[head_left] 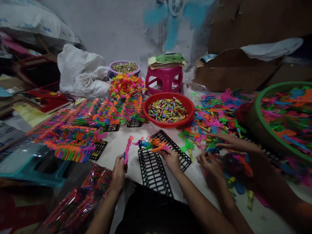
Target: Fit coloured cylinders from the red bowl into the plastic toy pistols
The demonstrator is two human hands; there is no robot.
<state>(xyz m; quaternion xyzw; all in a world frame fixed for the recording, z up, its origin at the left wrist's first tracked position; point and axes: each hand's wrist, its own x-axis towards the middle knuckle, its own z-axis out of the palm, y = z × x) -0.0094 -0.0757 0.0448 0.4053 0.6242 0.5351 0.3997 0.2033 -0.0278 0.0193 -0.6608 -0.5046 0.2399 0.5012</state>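
Note:
My left hand (118, 174) grips a small flat pink plastic toy (127, 150), held upright left of a black slotted plastic rack (152, 172). The fingers of my right hand (172, 162) are closed on a pink plastic toy (166, 149) at the near end of a row of toys on the rack. Orange toys (158, 143) and blue and green ones stand in that row. Partly under my right hand lies a second black rack (179, 148). The toys' exact kind is too small to make out.
Another person's hands (211, 164) work at the toy heap (219, 113) on the right. A red basin (143, 112) of small striped tubes stands ahead; a green tub (259, 117) of toys is far right. Filled racks (73, 136) lie left. A pink stool (165, 76) stands behind.

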